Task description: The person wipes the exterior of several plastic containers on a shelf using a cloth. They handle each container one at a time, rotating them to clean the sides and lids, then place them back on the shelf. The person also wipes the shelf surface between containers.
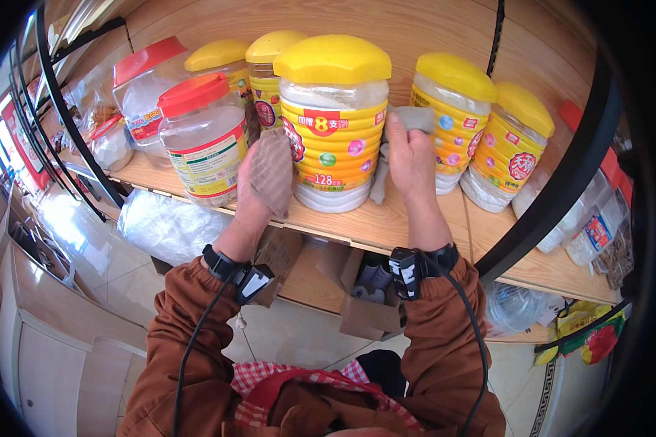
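A large yellow plastic jar (334,131) with a yellow lid stands upright at the shelf's front, between my two hands. My left hand (251,189) is closed on a beige-grey cloth (272,169), which lies against the jar's left side and hides most of the fingers. On the other side, my right hand (411,154) grips a grey cloth (415,118) beside the jar's right wall, the thumb pointing up. A strip of it hangs down next to the jar. Whether both are ends of one cloth I cannot tell.
Left of me stand clear red-lidded jars (205,138); more yellow-lidded jars (452,120) are at the right and behind. A black post (561,189) curves past the wooden shelf (386,224). Below are an open cardboard box (368,317) and plastic wrapping (171,226).
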Demonstrator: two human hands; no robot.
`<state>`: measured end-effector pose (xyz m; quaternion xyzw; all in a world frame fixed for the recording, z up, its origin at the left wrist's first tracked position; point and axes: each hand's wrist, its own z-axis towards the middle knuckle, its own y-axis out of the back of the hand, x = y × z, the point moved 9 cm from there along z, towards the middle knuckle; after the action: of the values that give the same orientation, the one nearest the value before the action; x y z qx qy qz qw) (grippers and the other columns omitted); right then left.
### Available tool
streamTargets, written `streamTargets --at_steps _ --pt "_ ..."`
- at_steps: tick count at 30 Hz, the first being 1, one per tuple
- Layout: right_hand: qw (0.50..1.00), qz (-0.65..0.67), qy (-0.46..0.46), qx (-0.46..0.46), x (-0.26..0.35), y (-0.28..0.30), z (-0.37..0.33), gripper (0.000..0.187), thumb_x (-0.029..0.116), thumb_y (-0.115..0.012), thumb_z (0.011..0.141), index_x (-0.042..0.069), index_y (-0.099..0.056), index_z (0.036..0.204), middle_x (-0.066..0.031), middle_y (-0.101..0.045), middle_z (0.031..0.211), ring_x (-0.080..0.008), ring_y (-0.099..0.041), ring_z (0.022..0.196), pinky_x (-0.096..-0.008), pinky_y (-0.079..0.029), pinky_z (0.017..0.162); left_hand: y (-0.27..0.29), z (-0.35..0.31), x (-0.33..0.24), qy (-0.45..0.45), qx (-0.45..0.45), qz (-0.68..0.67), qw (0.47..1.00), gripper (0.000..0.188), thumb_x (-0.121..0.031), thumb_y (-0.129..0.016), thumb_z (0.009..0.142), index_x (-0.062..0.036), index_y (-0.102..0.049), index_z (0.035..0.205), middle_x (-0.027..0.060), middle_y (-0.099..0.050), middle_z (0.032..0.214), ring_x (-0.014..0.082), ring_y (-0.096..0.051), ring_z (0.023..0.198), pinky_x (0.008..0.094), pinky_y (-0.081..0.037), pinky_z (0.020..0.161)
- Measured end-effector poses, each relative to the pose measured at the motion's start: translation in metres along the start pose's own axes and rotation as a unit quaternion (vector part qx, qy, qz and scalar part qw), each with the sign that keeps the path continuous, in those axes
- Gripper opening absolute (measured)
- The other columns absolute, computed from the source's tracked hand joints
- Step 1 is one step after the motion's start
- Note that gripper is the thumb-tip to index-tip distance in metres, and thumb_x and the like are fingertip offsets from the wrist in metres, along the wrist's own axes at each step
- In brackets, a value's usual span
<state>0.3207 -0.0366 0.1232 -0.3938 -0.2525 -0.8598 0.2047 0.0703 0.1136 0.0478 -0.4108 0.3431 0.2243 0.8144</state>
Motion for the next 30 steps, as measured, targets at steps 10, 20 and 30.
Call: streamTargets --at_steps 10,20,30 --pt "0.952 0.247 0.177 0.044 0.040 -0.008 -0.014 0.048 0.037 -0.056 0.114 -0.004 -0.059 0.138 -0.0120 -0.064 0.138 -0.0204 -0.058 0.126 -0.0335 -0.044 0.110 -0.061 0.042 -0.079 -0.339 -0.005 0.294 0.893 0.036 -0.023 -0.051 0.113 -0.0025 -0.055 0.143 0.0088 -0.061 0.141 0.0219 -0.060 0.129 0.0384 -0.050 0.110" --pt "0.950 0.257 0.008 0.176 -0.006 -0.044 0.003 0.076 0.063 -0.050 0.109 -0.006 -0.060 0.141 -0.0201 -0.065 0.143 -0.0264 -0.060 0.133 -0.0375 -0.042 0.113 -0.029 0.026 -0.011 0.094 -0.075 0.057 0.991 0.046 -0.045 -0.059 0.111 -0.0143 -0.055 0.145 0.0013 -0.063 0.138 0.0109 -0.060 0.124 0.0293 -0.049 0.106" --pt "0.915 0.213 0.046 0.339 0.016 -0.051 -0.019 0.083 0.050 -0.080 0.096 -0.002 -0.048 0.152 -0.0094 -0.062 0.143 -0.0182 -0.058 0.127 -0.0318 -0.047 0.108 -0.033 -0.019 -0.022 -0.058 0.081 0.345 0.933 0.058 -0.032 -0.069 0.105 -0.0030 -0.043 0.148 0.0108 -0.056 0.145 0.0221 -0.051 0.138 0.0379 -0.041 0.119"
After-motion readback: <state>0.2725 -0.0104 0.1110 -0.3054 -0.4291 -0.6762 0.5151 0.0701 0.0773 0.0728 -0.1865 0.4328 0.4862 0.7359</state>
